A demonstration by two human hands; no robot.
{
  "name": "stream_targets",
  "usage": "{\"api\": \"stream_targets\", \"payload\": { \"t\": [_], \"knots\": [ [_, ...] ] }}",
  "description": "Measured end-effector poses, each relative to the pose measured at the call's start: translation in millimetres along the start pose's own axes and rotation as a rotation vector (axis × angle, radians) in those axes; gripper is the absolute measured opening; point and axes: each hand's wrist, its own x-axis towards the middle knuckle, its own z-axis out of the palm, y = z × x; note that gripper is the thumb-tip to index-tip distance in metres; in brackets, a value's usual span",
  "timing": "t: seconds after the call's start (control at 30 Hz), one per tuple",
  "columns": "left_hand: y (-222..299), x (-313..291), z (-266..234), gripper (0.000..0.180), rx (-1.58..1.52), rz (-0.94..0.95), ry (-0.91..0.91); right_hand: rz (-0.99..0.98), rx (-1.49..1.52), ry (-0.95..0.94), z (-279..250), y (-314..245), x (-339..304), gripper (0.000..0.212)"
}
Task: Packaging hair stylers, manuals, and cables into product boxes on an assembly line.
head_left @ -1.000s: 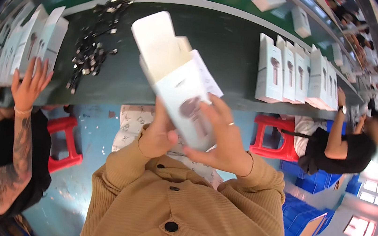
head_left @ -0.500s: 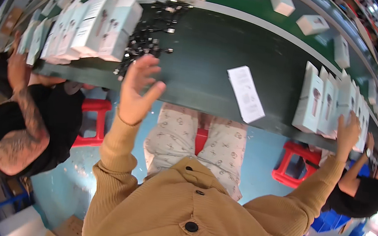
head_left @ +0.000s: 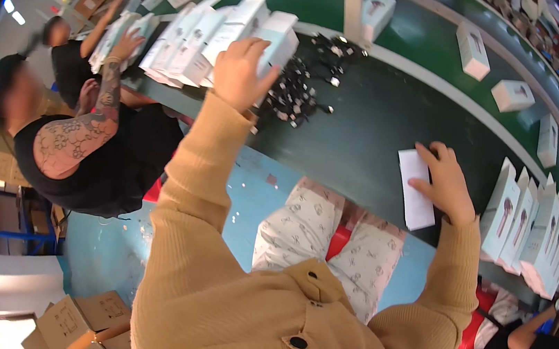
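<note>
My left hand [head_left: 241, 76] is at the near end of a row of upright white cartons, thumb spread from its fingers. It overlaps the front of the end carton [head_left: 280, 41]; whether it touches is not plain. Beside that carton lies a pile of short black cables [head_left: 296, 96] with pale plug ends. My right hand [head_left: 447, 182] is over a folded white leaflet [head_left: 417, 204] near the table's front edge. Its thumb and index finger are apart above the paper, with no clear grip on it.
More upright cartons [head_left: 508, 213] stand in a row at the right. Beyond the table's pale rail, several boxes [head_left: 472, 52] lie on a green surface. A post [head_left: 351, 5] rises at the rail. At the left a co-worker with a tattooed arm [head_left: 74, 142] sits by other cartons.
My right hand has left the right-hand cartons and come over the leaflet. My left hand has reached out to the left cartons. The view has swung left.
</note>
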Motion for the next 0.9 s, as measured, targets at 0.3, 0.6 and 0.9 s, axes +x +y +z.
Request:
{"api": "stream_targets", "payload": {
  "t": [0.3, 0.6, 0.9],
  "knots": [
    [-56, 35, 19, 0.071, 0.333, -0.366, -0.170, -0.012, 0.121, 0.206, 4, -12, -14, 0.054],
    [-62, 28, 37, 0.054, 0.418, -0.493, -0.190, -0.051, 0.135, 0.361, 18, -3, -19, 0.023],
    [-21, -13, -41, 0.087, -0.540, -0.414, 0.057, 0.201, 0.807, 0.516, -21, 7, -32, 0.015]
  ]
}}
